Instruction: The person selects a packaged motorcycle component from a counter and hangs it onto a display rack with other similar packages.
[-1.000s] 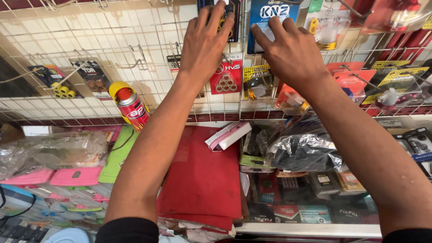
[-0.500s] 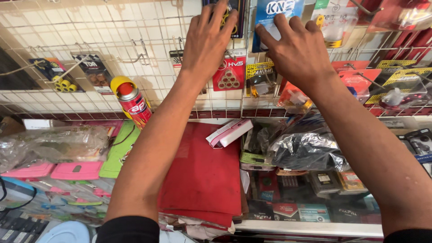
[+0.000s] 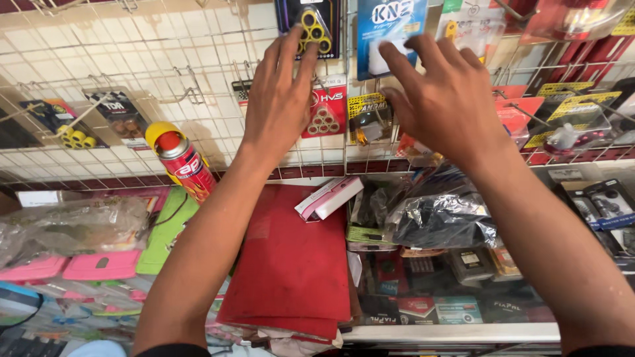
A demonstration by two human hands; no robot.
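my left hand: fingers spread and flat, holding nothing, tips on the dark blister card of yellow ring rollers just above them
my right hand: fingers fanned wide, empty, tips at the lower edge of the blue blister card with a white part
doing it well, i judge: steady each card by its edge, lift it straight off its hook, no twisting
edges: white wire grid wall behind my knuckles, metal pegs jutting out left of my left hand
open room: bare grid left of my left hand; red folder below my wrists
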